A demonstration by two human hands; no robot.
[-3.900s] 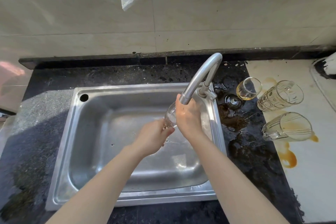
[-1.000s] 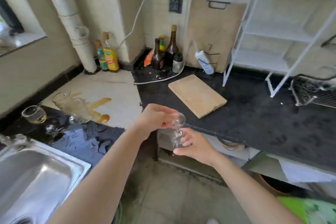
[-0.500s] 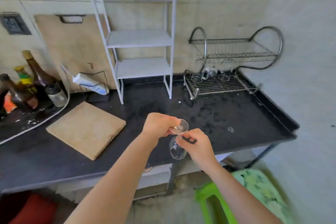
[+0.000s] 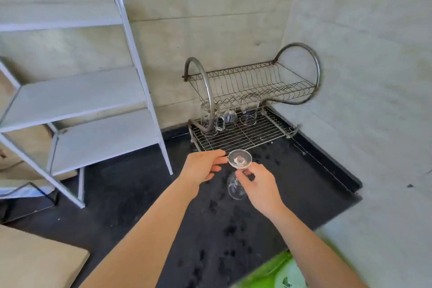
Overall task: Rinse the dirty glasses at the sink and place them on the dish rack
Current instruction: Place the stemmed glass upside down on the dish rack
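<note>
The sink is out of view now, and the two-tier chrome wire dish rack (image 4: 245, 133), which a moment ago sat well back on the counter, is close and nearly centred. The person has closed in on it. The small clear stemmed glass (image 4: 236, 184) is upside down as before, foot uppermost and bowl hanging below, in the air just in front of the rack's lower grid and above the wet black countertop (image 4: 140, 194). The grip is unchanged. The left hand (image 4: 203, 167) pinches the edge of the round foot, and the right hand (image 4: 260, 186) has its fingers curled round the stem just beneath it. The rinse for this glass looks finished and the carry almost over, so what seems left is to reach forward and set it rim-down on the lower grid. A few clear glasses (image 4: 230, 117) already stand at the back left of that tier, and the front and right of it look free. The dirty glasses seen earlier beside the sink have yet to be fetched. Left of the rack stands a white metal shelf unit (image 4: 81, 96), and a bright green plastic stool (image 4: 273, 271) shows below the counter's near edge.
</note>
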